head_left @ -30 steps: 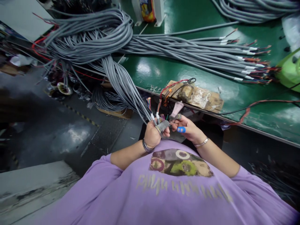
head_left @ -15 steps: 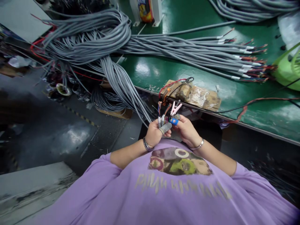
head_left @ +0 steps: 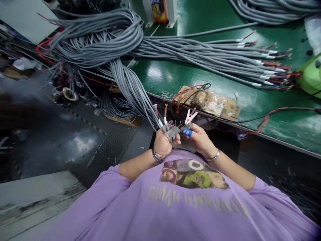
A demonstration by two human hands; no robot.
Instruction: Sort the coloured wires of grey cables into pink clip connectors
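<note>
My left hand (head_left: 162, 143) is closed around the grey cables (head_left: 142, 97), near their ends. White sleeves and thin coloured wires (head_left: 171, 124) stick up past its fingers, and a grey covering wraps its thumb. Close beside it, the fingertips of my right hand (head_left: 203, 143) are pinched together at the wire ends. What they grip is too small to make out. A blue band (head_left: 187, 132) is on one of its digits. Just beyond the right fingertips, a pink clip (head_left: 191, 116) stands near the bench edge.
On the green bench (head_left: 160, 75) lie a large coil of grey cable (head_left: 100, 36) and a long cable bundle (head_left: 208, 55) with bared ends. A wooden block (head_left: 220, 105) sits at the front edge. A green container (head_left: 311, 77) is at right, and more coiled cable (head_left: 120, 107) lies below.
My left hand has tipped, and the cable ends in it have swung left. More short coloured wires show above the left thumb. The whole view has shifted slightly.
</note>
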